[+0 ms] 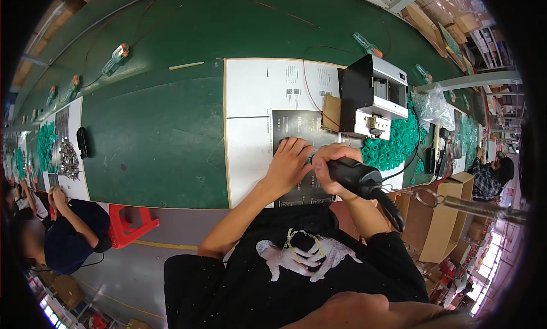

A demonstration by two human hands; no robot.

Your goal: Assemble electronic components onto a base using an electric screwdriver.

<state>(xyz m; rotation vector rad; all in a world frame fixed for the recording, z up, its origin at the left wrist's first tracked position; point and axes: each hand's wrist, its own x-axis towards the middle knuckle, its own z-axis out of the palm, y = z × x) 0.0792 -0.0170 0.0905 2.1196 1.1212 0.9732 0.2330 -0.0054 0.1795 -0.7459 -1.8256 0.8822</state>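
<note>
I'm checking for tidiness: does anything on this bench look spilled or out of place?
Perhaps slightly: a few green rings lie apart from the main heap beside the boxy machine, so they look strayed.

the right hand [332,162] grips a black handheld tool [360,179], near a metal spring [484,210] that stretches off to the right. the left hand [290,166], fingers bent, lies just beside it over a dark printed sheet [299,124]; what it pinches is hidden. beyond, on the green table [159,129], a black and white machine [393,92] stands beside piled green rings [399,143] and a clear plastic bag [436,109]. a co-worker [74,238] sits at far left, near a red stool [130,226].
</note>
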